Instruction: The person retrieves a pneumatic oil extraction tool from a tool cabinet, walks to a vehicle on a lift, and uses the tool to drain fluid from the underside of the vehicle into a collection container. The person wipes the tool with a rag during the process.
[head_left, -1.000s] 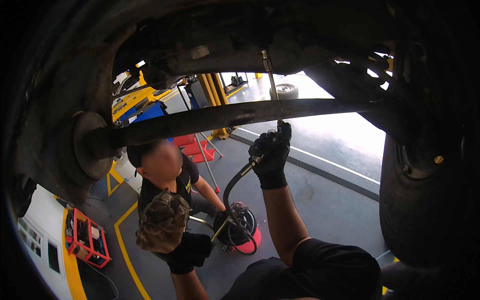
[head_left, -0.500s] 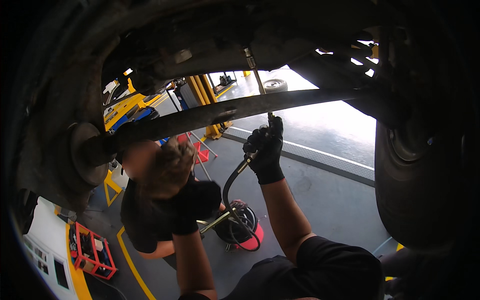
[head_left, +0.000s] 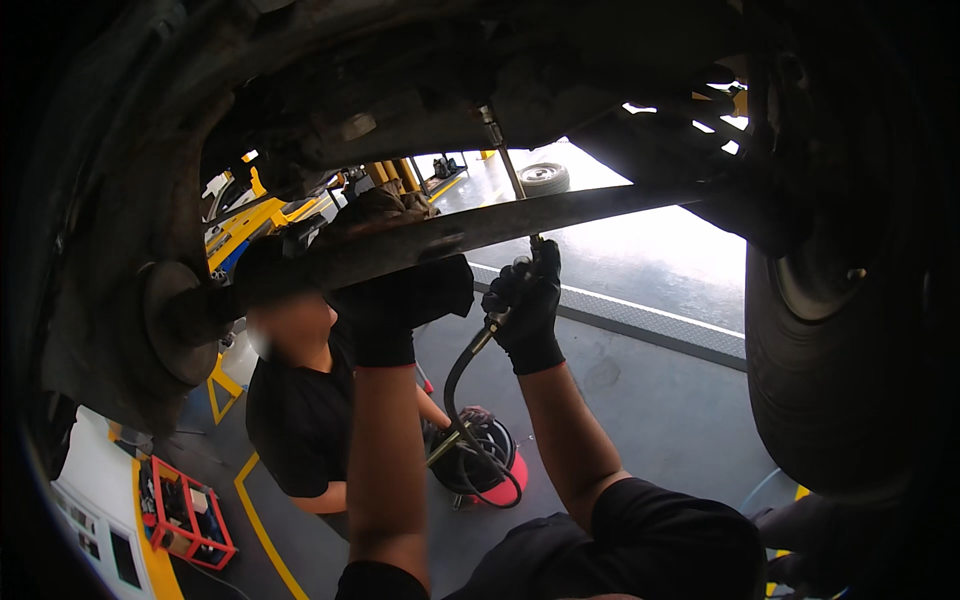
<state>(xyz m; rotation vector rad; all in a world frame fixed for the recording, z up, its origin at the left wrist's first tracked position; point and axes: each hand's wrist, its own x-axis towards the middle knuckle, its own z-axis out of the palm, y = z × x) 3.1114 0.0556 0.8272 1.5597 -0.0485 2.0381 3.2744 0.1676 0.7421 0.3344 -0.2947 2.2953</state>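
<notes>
Black-gloved, my right hand (head_left: 525, 300) is closed round the end of a black hose (head_left: 452, 385), whose metal fitting shows below my fingers. Above that hand a thin metal tube (head_left: 513, 170) runs up behind a long dark bar (head_left: 430, 240) to a coupling (head_left: 489, 118) under the vehicle. My left hand (head_left: 400, 300), gloved too, is raised just under the bar, which hides part of it. A brown rag (head_left: 385, 208) shows over the bar and seems to be in that hand; its fingers are not clearly seen.
A co-worker in a black shirt (head_left: 295, 430) stands at the left, one hand near a black-and-red drum (head_left: 515, 478) that the hose hangs over. A red tool cart (head_left: 190, 520) is at lower left. A big tyre (head_left: 810, 400) bounds the right; a loose wheel (head_left: 545, 179) lies far off.
My left hand has risen with the brown rag, which now shows over the bar. My right hand keeps its hold on the hose end. The co-worker's face has come more into view below the bar.
</notes>
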